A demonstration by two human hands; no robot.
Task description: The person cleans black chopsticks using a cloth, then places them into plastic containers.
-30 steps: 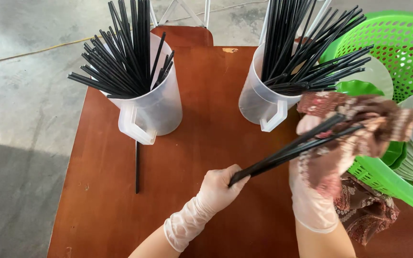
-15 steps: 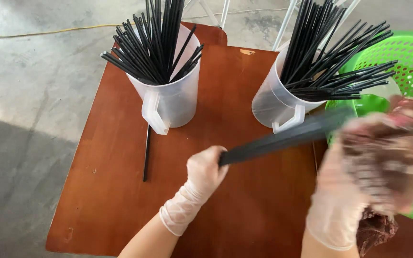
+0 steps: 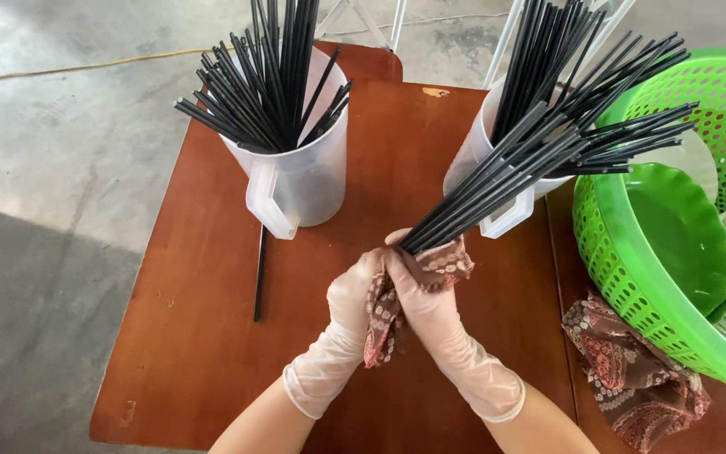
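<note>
Both our hands, left (image 3: pixel 361 296) and right (image 3: pixel 418 290), clamp the cloth (image 3: pixel 388 307) around the chopstick bundle (image 3: pixel 506 181), its length slanting up-right away from them.

No packages, labels, signs or screens appear anywhere in the scene.
</note>
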